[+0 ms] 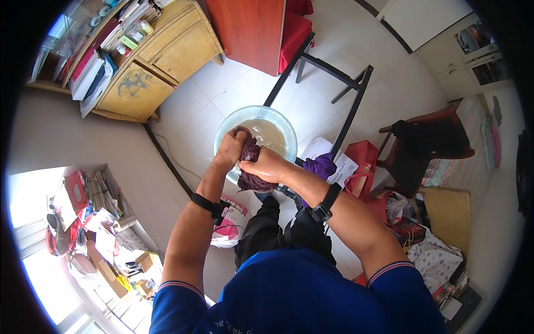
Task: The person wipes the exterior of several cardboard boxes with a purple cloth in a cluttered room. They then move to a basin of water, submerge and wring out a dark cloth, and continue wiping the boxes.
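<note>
Both my hands grip a dark maroon wet cloth (255, 182) over the near side of a pale blue plastic basin (290, 125). My left hand (230, 146) closes on the upper end of the bunched cloth. Lower and to the right, my right hand (265, 165) is shut around its middle, and a loose part hangs below. Cloudy, greyish water (273, 135) with some suds fills part of the basin. A purple cloth (320, 166) hangs by the basin's right side, near my right forearm.
A black metal frame (331, 71) stands on the tiled floor beyond the basin. A red bag (362, 160), a carton (319, 146) and a wooden chair (434, 142) are at right. A wooden cabinet (175, 50) is upper left; a white-and-pink sack (231, 221) sits by my leg.
</note>
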Tool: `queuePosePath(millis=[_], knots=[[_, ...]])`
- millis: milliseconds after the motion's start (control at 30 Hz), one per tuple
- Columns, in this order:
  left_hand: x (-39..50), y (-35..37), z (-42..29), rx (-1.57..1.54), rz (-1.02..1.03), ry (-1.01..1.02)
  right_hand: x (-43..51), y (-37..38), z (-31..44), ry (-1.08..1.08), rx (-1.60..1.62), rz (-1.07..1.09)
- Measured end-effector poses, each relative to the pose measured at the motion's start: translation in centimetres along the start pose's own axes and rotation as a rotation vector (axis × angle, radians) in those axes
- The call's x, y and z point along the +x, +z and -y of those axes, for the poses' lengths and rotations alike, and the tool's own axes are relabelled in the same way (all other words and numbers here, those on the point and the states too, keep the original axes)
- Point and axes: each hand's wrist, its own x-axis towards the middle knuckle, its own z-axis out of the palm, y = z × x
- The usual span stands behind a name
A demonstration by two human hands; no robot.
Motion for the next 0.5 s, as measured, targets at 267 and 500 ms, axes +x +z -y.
queuePosePath(millis=[267,500], knots=[[0.7,0.8,1.0,0.131,-0.087,-0.049,-0.6,1.2,0.8,0.087,-0.221,-0.114],[1.1,2.1,0.9,0.198,-0.18,-0.086,-0.5,1.5,0.2,0.064,-0.386,-0.173]])
